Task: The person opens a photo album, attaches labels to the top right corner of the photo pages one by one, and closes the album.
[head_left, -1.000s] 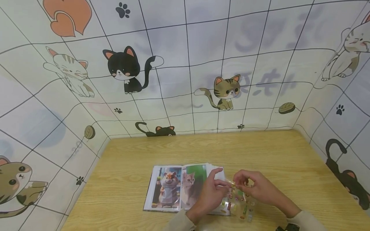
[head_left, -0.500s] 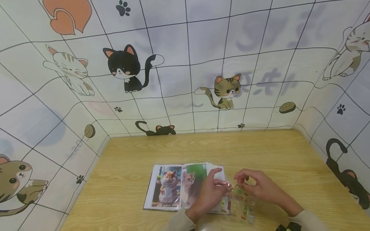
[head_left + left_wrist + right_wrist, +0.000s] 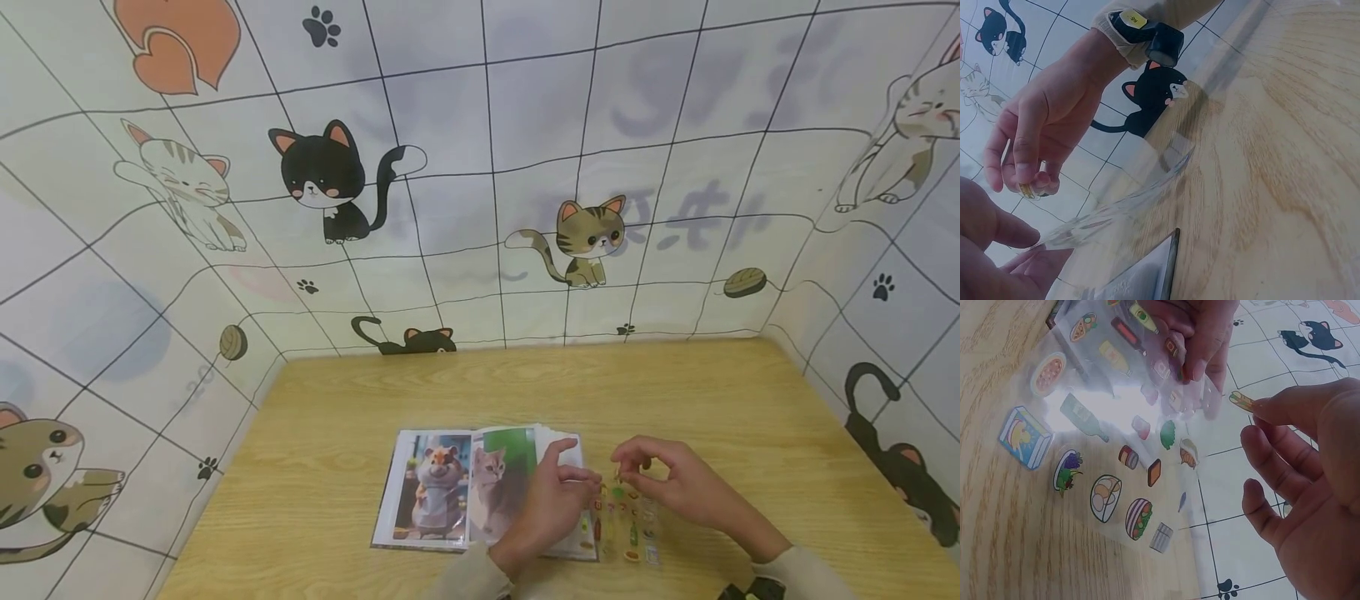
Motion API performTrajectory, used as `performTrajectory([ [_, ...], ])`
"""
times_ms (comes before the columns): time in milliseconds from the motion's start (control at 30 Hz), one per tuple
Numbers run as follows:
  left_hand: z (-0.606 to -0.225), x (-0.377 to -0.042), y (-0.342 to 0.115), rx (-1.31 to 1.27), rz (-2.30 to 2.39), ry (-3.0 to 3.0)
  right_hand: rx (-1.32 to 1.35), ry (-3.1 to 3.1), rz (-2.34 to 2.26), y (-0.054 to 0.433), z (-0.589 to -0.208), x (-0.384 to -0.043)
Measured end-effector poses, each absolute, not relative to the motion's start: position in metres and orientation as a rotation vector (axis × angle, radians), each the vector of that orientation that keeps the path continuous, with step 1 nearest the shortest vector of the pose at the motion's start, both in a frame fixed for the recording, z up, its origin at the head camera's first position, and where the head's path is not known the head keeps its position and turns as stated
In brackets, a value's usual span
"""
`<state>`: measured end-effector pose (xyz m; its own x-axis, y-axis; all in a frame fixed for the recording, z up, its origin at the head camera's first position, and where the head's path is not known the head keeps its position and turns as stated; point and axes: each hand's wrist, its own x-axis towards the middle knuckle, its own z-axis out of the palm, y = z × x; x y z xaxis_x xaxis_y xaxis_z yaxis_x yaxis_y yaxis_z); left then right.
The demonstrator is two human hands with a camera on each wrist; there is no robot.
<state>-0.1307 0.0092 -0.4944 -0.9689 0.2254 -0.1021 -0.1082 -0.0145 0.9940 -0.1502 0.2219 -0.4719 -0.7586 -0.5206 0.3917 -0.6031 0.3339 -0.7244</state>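
Note:
Between thumb and fingers my left hand [image 3: 551, 504] pinches the edge of a clear sticker sheet [image 3: 1110, 456], printed with small food pictures such as a bottle, a pizza and fruit. The sheet bows out over the table in the left wrist view. My right hand [image 3: 671, 483] pinches a small sandwich-like sticker [image 3: 1241, 401] between thumb and forefinger, apart from the sheet's edge. Below the left hand an open photo album [image 3: 387, 517] lies on the table, its right page partly covered by that hand and the sheet.
The album shows a hamster picture [image 3: 438, 492] and a cat picture [image 3: 491, 475]. Under it is a wood-grain table [image 3: 360, 392]. Cat-printed wall sheets [image 3: 450, 208] stand behind and at both sides. A dark device [image 3: 1163, 44] sits on the right wrist.
The right hand has drawn slightly right, away from the sheet, with the sticker in its fingertips. The sheet, bent up toward that hand before, now hangs lower from the left hand.

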Motion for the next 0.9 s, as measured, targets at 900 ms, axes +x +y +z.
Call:
performTrajectory([
  [900, -0.497, -0.126, 0.026, 0.299, 1.845, 2.144, 0.908, -2.545, 1.379, 0.229, -0.467, -0.149],
])
